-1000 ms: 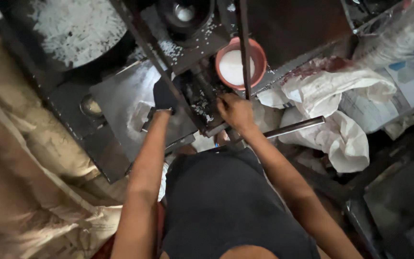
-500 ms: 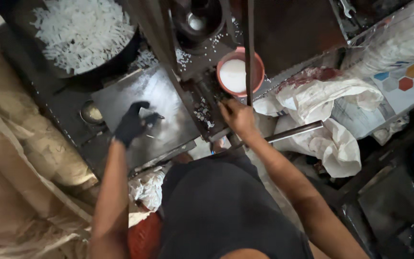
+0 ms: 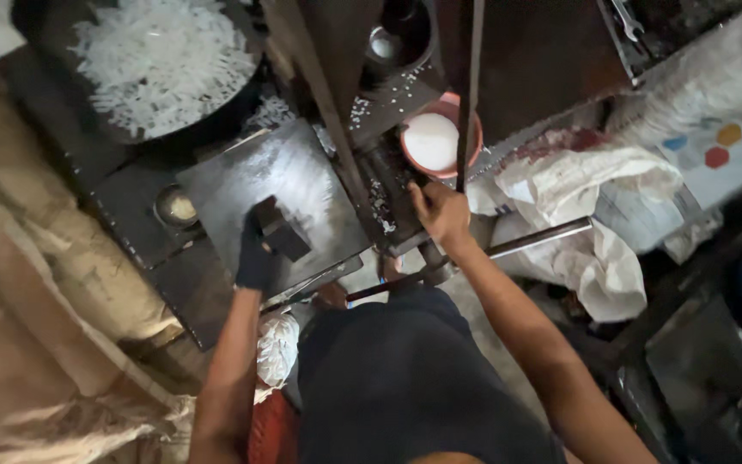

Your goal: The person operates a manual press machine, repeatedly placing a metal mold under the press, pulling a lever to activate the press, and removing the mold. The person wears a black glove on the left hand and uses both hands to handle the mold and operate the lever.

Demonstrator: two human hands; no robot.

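- Left hand (image 3: 255, 253), gloved, is gripping a small dark block (image 3: 283, 229) just beyond its fingers, on the metal plate (image 3: 302, 172).
- Right hand (image 3: 441, 215) is closing around the press frame; pink bowl (image 3: 433, 142) just ahead.
- Judged step: positioning the block; next calls for steady alignment.

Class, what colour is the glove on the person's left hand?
Black glove, clearest in the head view.

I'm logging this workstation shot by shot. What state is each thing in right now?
left hand: gloved in black, gripping a dark block on the metal plate
right hand: bare, closed on a machine part
red bowl: filled with white stuff
dark pan: heaped with white strips
white sacks: crumpled, lying open
metal rod: lying slantwise
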